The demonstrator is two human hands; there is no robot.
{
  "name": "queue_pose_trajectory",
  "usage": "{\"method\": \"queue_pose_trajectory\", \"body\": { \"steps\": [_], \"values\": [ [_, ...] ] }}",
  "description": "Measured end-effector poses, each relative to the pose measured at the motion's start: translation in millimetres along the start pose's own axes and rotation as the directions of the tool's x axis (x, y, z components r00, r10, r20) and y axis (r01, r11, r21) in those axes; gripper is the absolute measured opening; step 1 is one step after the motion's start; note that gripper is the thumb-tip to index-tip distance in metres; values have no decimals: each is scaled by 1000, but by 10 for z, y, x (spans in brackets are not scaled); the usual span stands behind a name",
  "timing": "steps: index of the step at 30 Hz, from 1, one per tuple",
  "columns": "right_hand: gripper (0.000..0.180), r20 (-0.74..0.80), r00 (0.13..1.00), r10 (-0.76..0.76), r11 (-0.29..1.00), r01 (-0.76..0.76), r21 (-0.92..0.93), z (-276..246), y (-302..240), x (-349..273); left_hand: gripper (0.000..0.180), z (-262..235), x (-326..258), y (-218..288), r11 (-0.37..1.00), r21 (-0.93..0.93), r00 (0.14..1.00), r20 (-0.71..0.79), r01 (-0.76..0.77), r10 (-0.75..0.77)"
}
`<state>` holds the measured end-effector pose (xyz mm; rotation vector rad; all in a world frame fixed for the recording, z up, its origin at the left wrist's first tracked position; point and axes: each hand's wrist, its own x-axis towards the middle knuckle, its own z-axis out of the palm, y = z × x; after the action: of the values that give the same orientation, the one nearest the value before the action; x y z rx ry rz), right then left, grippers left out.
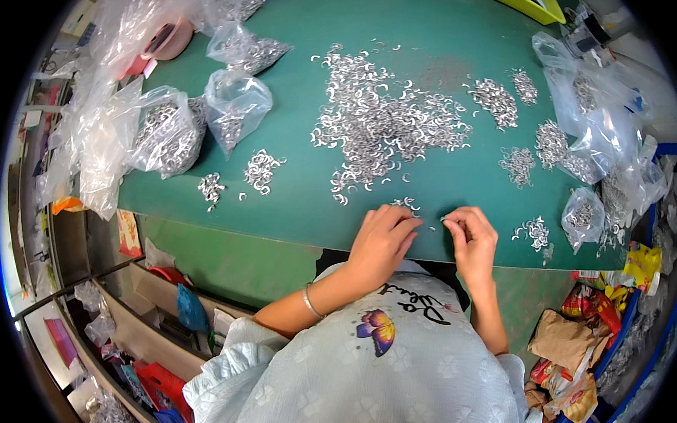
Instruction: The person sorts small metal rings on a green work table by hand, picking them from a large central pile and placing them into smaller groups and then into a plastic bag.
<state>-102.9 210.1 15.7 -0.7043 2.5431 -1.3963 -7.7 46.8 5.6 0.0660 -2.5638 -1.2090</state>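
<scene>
My right hand [471, 240] pinches a small silvery metal piece [443, 219] between thumb and fingertips, just above the table's near edge. Loosely bent, my left hand [383, 240] rests at the table to its left, with the index finger and thumb apart and no held thing showing. A few curved metal pieces [407, 203] lie just beyond its fingers, and a tiny bit [431, 228] lies between the hands. Farther off spreads a big heap of silvery crescent-shaped metal pieces [387, 120].
Small piles of metal parts [261, 172] sit at left, with more piles [493, 103] at right. Filled clear plastic bags [168, 135] line the left side; others [583, 216] stand at right. A yellow-green tray [525, 0] is at the far right of the green table [293, 205].
</scene>
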Motion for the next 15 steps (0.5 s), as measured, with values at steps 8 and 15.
{"method": "queue_pose_trajectory", "body": {
  "steps": [8, 15],
  "values": [
    [2, -252, 920, 300, 938, -236, 253, -587, 509, 232, 25, 200, 71, 37, 992, 74, 993, 65, -100, 95],
    [10, -308, 889, 339, 885, -191, 424, -705, 598, 244, 14, 318, 54, -44, 991, 87, 994, 43, -103, 100]
  ]
}}
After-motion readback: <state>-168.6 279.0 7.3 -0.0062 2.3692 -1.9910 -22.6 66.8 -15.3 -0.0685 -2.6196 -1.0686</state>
